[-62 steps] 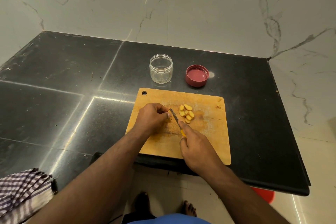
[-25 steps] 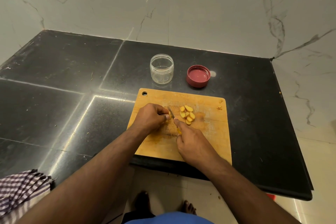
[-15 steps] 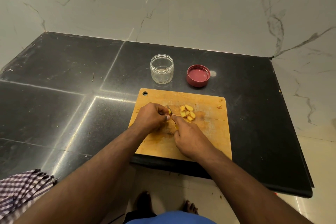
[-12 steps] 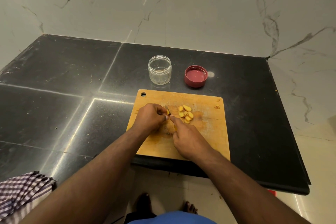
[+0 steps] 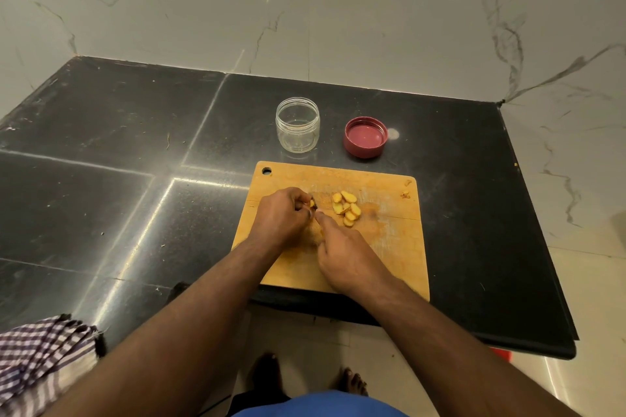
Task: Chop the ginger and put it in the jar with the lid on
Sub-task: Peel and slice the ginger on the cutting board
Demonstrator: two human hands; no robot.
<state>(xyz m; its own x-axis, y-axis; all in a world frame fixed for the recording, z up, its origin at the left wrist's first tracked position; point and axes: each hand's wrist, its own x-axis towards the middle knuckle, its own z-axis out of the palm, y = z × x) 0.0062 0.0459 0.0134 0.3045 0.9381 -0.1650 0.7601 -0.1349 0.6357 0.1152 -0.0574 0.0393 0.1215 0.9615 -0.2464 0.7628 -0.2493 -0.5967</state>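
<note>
On the wooden cutting board [image 5: 389,247] my left hand [image 5: 283,218] pinches a small yellow piece of ginger [image 5: 311,203] with curled fingers. My right hand [image 5: 342,254] grips a knife, its index finger stretched along the blade; only the dark blade tip [image 5: 315,207] shows beside the ginger, the handle is hidden. A small heap of ginger slices [image 5: 345,208] lies just right of the blade. Behind the board stand the clear jar [image 5: 297,124], open and holding nothing, and to its right the red lid [image 5: 366,137], lying upside down.
The board sits at the front edge of a black stone counter [image 5: 118,179] backed by marble walls. A checked cloth [image 5: 40,359] hangs at the lower left. Small ginger scraps [image 5: 405,194] lie near the board's far right corner. My bare feet show on the floor below.
My right hand has slid forward and left with the knife, so the blade now sits right against the ginger piece in my left hand. The yellow handle is now covered.
</note>
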